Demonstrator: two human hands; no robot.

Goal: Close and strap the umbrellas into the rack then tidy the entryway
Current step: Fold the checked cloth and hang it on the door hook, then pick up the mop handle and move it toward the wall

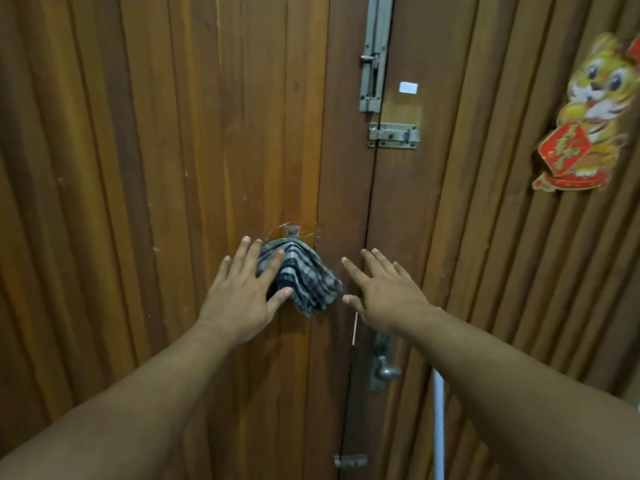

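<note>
A grey and white checked cloth (304,278) hangs bunched from a small clear hook (292,231) on the left leaf of a wooden double door (173,168). My left hand (247,289) lies flat with spread fingers over the cloth's left side, touching it. Just right of the cloth, my right hand (384,292) is spread open with its thumb close to the cloth's lower right corner. No umbrella or rack is in view.
A metal door handle (384,368) sits below my right wrist. A tall bolt (374,53) and a sliding latch (393,136) are fixed near the door seam above. A tiger decoration (588,116) hangs on the right leaf. A white pole (439,427) stands lower right.
</note>
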